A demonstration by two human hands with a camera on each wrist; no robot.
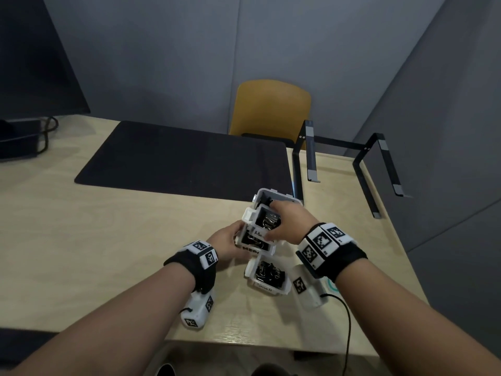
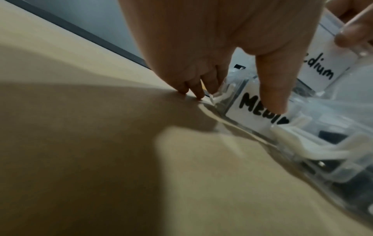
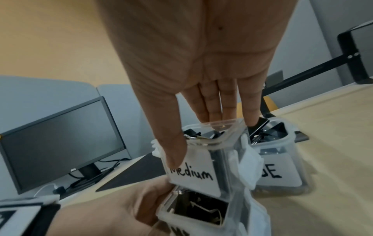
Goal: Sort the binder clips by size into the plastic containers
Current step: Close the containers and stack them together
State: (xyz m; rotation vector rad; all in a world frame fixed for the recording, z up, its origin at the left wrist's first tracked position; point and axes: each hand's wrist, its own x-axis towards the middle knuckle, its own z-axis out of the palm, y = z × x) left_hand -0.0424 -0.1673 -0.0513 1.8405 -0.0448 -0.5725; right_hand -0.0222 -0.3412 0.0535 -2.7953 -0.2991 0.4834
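Observation:
Four clear plastic containers of black binder clips stand close together on the wooden table. My right hand [image 1: 279, 221] grips the one labelled "Medium" [image 3: 193, 177], thumb on its label and fingers over the far rim, holding it tilted just above a second "MEDIUM" container [image 2: 256, 118]. My left hand [image 1: 230, 240] holds that lower container [image 1: 254, 244], thumb on the label and fingers curled round its left side. Behind them is the large-clip container [image 3: 278, 174]. Nearest me sits the small-clip container [image 1: 268, 278].
A black desk mat [image 1: 184, 161] lies beyond the containers, and a dark monitor [image 1: 32, 63] stands at far left. A yellow chair [image 1: 271, 112] and a black metal stand [image 1: 379, 164] are at the back right. A black cable [image 1: 347, 321] hangs over the table's near edge.

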